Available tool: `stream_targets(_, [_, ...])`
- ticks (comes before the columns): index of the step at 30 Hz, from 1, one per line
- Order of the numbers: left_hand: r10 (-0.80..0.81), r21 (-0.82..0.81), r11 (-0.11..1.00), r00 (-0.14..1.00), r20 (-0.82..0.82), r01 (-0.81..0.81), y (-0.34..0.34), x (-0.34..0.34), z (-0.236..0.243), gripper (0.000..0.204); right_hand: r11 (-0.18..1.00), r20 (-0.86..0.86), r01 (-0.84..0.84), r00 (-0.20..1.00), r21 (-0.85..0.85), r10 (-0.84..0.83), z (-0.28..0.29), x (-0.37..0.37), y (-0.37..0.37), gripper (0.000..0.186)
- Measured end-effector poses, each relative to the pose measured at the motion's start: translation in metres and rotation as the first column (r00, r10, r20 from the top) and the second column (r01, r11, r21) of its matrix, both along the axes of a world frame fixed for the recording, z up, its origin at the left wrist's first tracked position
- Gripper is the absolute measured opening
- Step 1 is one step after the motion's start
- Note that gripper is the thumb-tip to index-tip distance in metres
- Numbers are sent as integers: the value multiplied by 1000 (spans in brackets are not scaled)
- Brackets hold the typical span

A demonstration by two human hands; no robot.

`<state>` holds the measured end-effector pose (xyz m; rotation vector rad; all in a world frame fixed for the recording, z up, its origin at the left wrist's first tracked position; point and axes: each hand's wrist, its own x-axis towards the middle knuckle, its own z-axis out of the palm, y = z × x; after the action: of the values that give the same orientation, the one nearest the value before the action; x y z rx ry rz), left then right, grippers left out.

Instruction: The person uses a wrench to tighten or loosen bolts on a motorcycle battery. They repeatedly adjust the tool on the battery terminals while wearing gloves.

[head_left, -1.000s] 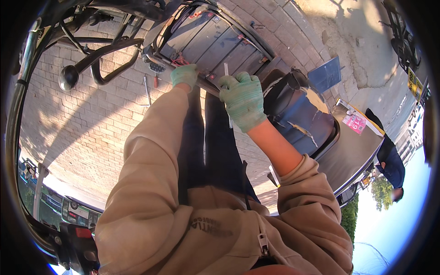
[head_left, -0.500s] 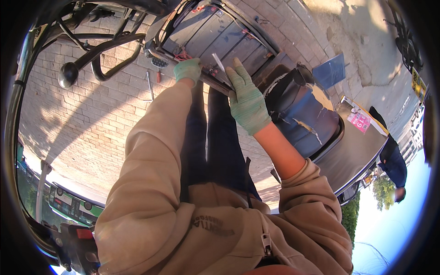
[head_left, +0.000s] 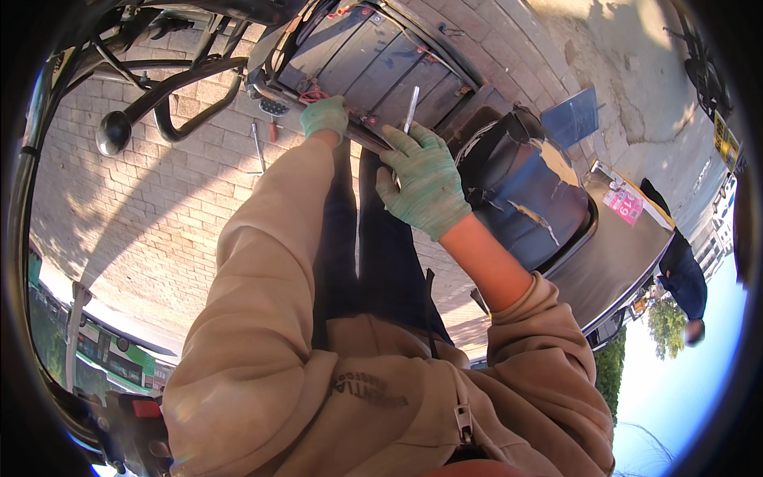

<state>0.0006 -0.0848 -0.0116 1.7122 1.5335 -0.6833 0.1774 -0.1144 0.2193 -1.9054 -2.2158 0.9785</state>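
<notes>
My right hand [head_left: 427,181], in a pale green glove, is closed around a slim silver metal tool [head_left: 412,107]. The tool's bright shaft points up past the fingers; its lower part is hidden by the hand. At the near edge of an open compartment [head_left: 280,89], my left hand [head_left: 324,118], gloved alike, is curled by some red wires [head_left: 316,95]. What its fingers hold, if anything, is hidden. Long dark grey battery blocks [head_left: 369,67] lie side by side in the compartment, with small terminals at their ends.
On the brick paving [head_left: 159,207] to the left lie a red-handled tool [head_left: 273,130] and a long metal tool [head_left: 258,147]. A torn dark seat [head_left: 524,199] stands at right, near a blue panel [head_left: 571,123]. Black metal bars [head_left: 175,91] fill the upper left. A person [head_left: 682,278] stands far right.
My right hand has turned and shifted slightly down and left. The silver tool has swung from leaning left to nearly upright, tilted right. My left hand stays by the wires.
</notes>
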Motion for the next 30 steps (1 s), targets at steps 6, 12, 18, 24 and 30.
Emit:
stream_targets(6, [146,-41,988,988,-52,-148,8,4,5,25,977,-177,142,970,-156,-170,-3,-1,2,41])
stream_targets(12, [181,-53,982,982,-57,-184,9,3,3,28,994,-62,-22,998,105,28,-6,5,5,40])
stream_targets(18, [153,-43,987,987,-53,-156,11,3,2,29,994,-86,32,996,105,-23,-4,3,2,25])
stream_targets(24, [150,-56,987,987,-57,-153,12,3,6,29,988,-255,94,965,124,-59,-7,-1,1,36])
stream_targets(30, [80,-36,996,991,-108,-85,13,4,8,29,964,-307,258,924,68,-226,-8,-2,5,50])
